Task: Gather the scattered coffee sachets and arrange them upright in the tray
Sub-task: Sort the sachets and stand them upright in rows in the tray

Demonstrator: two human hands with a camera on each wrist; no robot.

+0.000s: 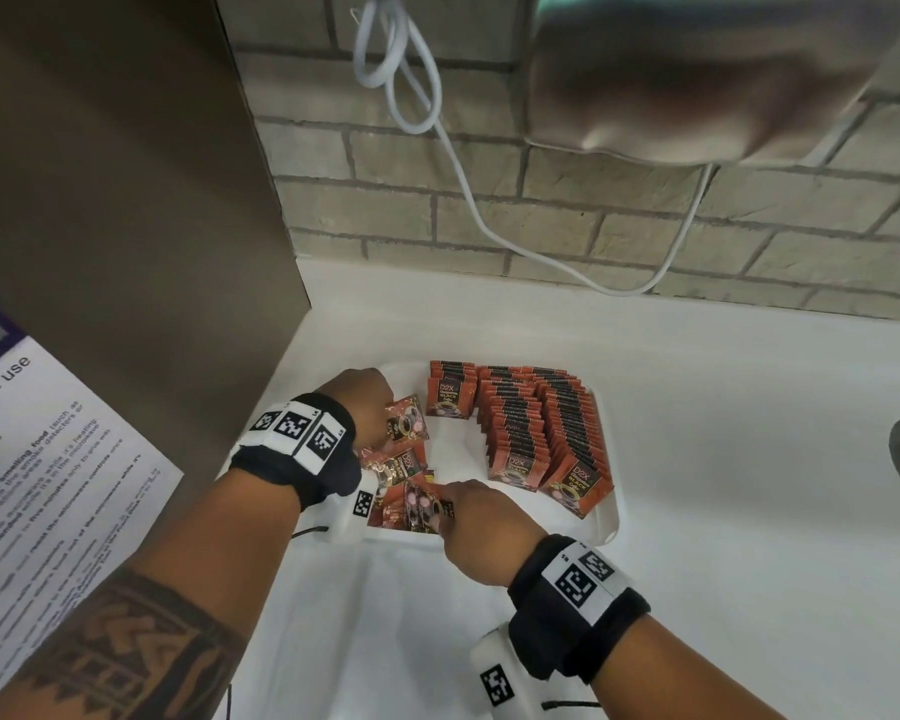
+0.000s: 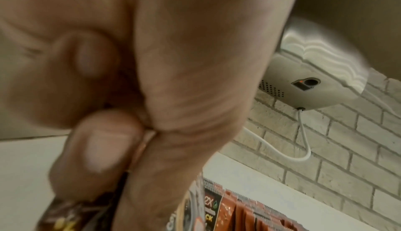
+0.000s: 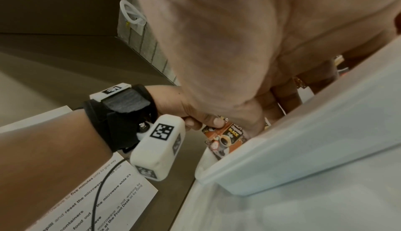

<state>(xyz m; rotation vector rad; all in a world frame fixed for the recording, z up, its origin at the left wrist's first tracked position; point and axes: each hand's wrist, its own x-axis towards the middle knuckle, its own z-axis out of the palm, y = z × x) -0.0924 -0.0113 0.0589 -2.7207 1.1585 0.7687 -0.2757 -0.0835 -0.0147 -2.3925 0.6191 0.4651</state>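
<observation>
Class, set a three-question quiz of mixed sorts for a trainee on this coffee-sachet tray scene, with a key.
1. True or false: the standing rows of sachets fill the left part of the tray.
2. Which of the hands pinches a sachet between thumb and finger in its own wrist view? A) left hand B) right hand C) neither
3. Fill in: the loose sachets lie in a jumble in the tray's ____ part.

Key: 1 false, they stand in the right part; 2 A; 3 left.
</observation>
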